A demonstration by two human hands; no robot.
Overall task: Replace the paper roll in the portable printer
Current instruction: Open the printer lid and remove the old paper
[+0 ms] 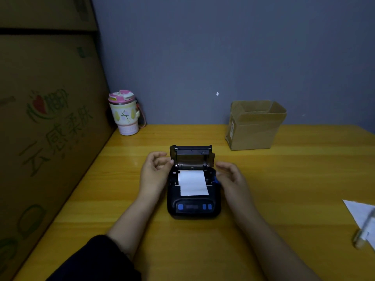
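Large printed cardboard cartons wall off the left side, hard against the edge of the yellow wooden table. Grey wall behind.

Small open cardboard box at the table's back right, touching or nearly touching the wall. Pink-lidded tumbler in the back left corner, beside the cartons.

Portable printer, black with blue buttons, sits mid-table, its lid swung up and open toward the wall. Paper roll lies seated in the open bay, a white strip drawn forward over the front edge onto the printer's body.

Left hand at the printer's left side, fingers loosely curled and parted, fingertips near or just touching the lid's left corner (contact too dim to confirm); gripping nothing. Right hand at the right side, fingers half open, close by a blue part on the printer's flank, holding nothing.

White sheet at the right edge, a blurred pale object lying on it.
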